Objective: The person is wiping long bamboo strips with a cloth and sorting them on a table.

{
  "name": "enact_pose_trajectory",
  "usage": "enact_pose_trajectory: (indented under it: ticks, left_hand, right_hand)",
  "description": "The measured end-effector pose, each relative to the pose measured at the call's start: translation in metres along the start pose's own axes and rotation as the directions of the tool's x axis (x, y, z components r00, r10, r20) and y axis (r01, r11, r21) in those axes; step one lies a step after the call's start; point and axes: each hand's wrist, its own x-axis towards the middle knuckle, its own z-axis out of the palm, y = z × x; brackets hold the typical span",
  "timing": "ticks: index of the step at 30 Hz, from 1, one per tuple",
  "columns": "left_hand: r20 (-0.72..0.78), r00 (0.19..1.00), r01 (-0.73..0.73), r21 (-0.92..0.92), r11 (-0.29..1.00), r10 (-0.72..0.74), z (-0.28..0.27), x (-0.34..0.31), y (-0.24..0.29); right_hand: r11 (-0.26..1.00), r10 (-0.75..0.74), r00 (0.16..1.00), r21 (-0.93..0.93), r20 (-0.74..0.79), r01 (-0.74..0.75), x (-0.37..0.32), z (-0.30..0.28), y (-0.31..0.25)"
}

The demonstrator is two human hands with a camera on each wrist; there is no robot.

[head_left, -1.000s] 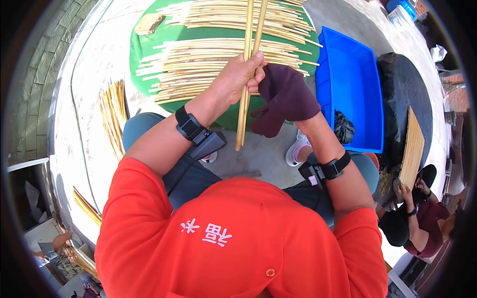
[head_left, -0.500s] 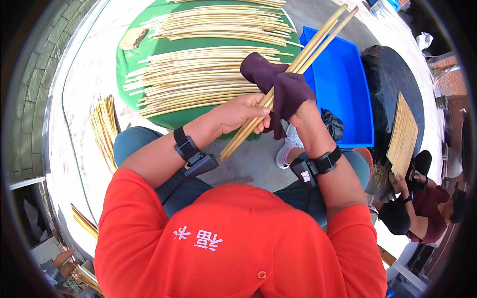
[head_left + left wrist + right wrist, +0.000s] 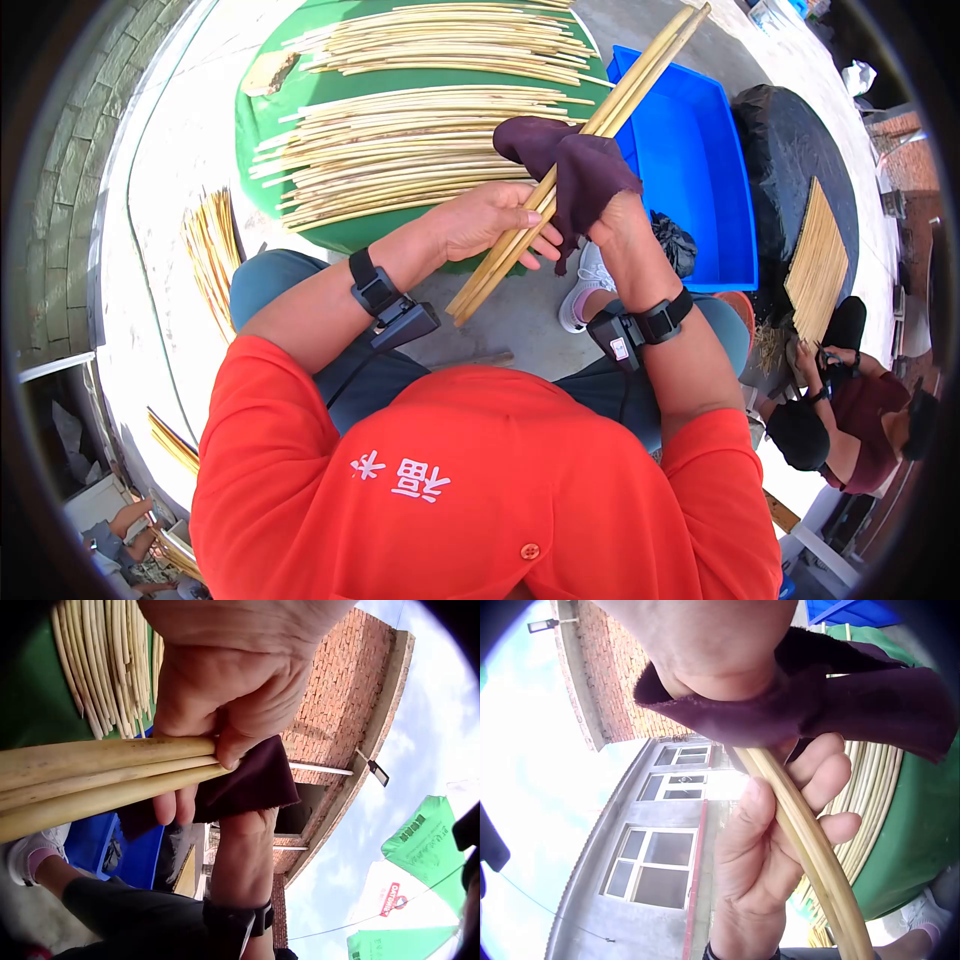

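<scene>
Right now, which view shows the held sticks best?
The head view: both ends of the sticks show, with a stretch covered by the purple cloth. The left wrist view shows them closer, cut off at the left edge; the right wrist view shows a part between the cloth and the bottom edge.

Both arms reach forward from the torso, elbows bent, forearms angled in toward each other. Left forearm [image 3: 330, 295] slants up and inward; left wrist [image 3: 392, 258] roughly in line with it. Left hand [image 3: 490, 222]: pinch grip, thumb laid across the near side, fingers round the far side, their ends poking out past it, slightly spread and loosely bent. Right forearm [image 3: 655, 275] leans up and inward, right wrist [image 3: 622, 225] near the left fingertips. Right hand [image 3: 712, 645]: closed in a grip, only the part by the wrist bare, fingers covered, exact finger pose hidden. Hands close together, right farther out.
</scene>
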Motion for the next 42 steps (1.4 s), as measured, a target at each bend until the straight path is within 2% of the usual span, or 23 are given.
enact_pose_trajectory:
  ticks: [1,5,7,8,10,11,12,13,14,16,17,19,21,23,24,29,31,35,36,38,42]
  left_hand:
    - [0.009,1.000,-0.006,-0.020,1.000,0.006,0.001,0.000,0.000]
    - [0.009,1.000,-0.006,-0.045,0.999,0.006,0.003,-0.002,0.001]
    - [-0.001,1.000,-0.008,-0.011,1.000,0.008,0.003,-0.003,0.001]
    - [-0.011,1.000,-0.011,0.023,1.000,0.011,0.003,-0.003,0.001]
    - [-0.009,1.000,-0.011,0.041,0.999,0.012,0.000,-0.002,-0.002]
    - [-0.009,1.000,-0.014,0.060,0.998,0.014,-0.002,-0.002,-0.003]
    - [-0.008,1.000,-0.013,0.061,0.998,0.014,0.000,-0.002,-0.003]
    - [-0.058,0.998,-0.024,0.076,0.997,0.028,0.004,-0.002,-0.003]
    - [-0.108,0.993,-0.033,0.091,0.995,0.043,0.007,-0.001,-0.003]
    - [-0.134,0.988,-0.060,0.099,0.993,0.073,0.007,0.002,-0.004]
    - [-0.160,0.982,-0.083,0.103,0.991,0.099,0.006,0.004,-0.004]
    - [-0.195,0.978,-0.052,0.133,0.990,0.077,0.009,0.003,-0.003]
    - [-0.179,0.983,-0.020,0.120,0.993,0.041,0.007,0.002,-0.008]
    - [-0.164,0.985,-0.030,0.127,0.991,0.051,0.005,0.004,-0.010]
    - [-0.154,0.986,-0.044,0.135,0.990,0.065,0.004,0.004,-0.010]
    - [-0.084,0.996,0.019,0.093,0.996,-0.011,0.006,-0.008,-0.011]
    - [-0.048,0.997,0.056,0.079,0.995,-0.052,0.008,-0.012,-0.013]
    - [-0.090,0.989,0.130,0.192,0.973,-0.114,0.012,-0.016,-0.014]
    - [-0.116,0.987,0.136,0.234,0.963,-0.111,0.012,-0.016,-0.014]
    - [-0.148,0.983,0.142,0.275,0.951,-0.104,0.010,-0.015,-0.013]
    - [-0.176,0.981,0.135,0.309,0.941,-0.083,0.006,-0.015,-0.014]
  right_hand:
    - [0.986,-0.117,0.986,-0.103,0.118,0.129,0.010,-0.012,0.012]
    - [0.977,-0.206,0.965,-0.019,0.163,0.212,0.008,-0.011,0.012]
    - [0.990,0.017,1.000,-0.139,0.017,-0.015,0.002,-0.001,0.001]
    - [0.990,0.018,1.000,-0.139,0.015,-0.015,-0.006,0.006,-0.007]
    - [0.979,0.154,0.985,0.150,-0.079,-0.141,-0.029,0.031,-0.029]
    - [0.978,0.154,0.985,0.151,-0.079,-0.141,-0.025,0.026,-0.024]
    - [0.991,0.105,0.994,0.078,0.006,-0.105,-0.020,0.022,-0.019]
    - [0.998,0.061,0.994,0.008,0.095,-0.062,-0.017,0.018,-0.015]
    - [0.998,0.060,0.994,0.009,0.095,-0.061,-0.016,0.014,-0.011]
    - [0.916,0.270,0.959,-0.329,0.081,-0.230,-0.024,0.026,-0.010]
    - [0.916,0.268,0.960,-0.329,0.082,-0.228,-0.027,0.028,-0.005]
    - [0.939,0.235,0.971,-0.253,-0.029,-0.235,-0.033,0.030,0.004]
    - [0.952,0.223,0.975,-0.218,0.016,-0.214,-0.034,0.025,0.008]
    - [0.973,0.217,0.973,-0.092,0.082,-0.210,-0.030,0.013,0.019]
    - [0.974,0.215,0.973,-0.093,0.082,-0.208,-0.030,0.014,0.014]
    - [0.967,-0.056,0.994,0.242,-0.095,0.078,-0.025,0.019,-0.019]
    - [0.959,-0.214,0.946,0.134,-0.242,0.251,-0.011,0.006,-0.033]
    - [0.917,-0.178,0.945,0.303,-0.273,0.260,0.010,-0.021,-0.057]
    - [0.917,-0.178,0.945,0.303,-0.273,0.260,0.011,-0.024,-0.057]
    - [0.925,-0.304,0.933,0.176,-0.194,0.338,0.014,-0.026,-0.054]
    - [0.939,-0.275,0.949,0.172,-0.152,0.299,0.004,-0.005,-0.048]
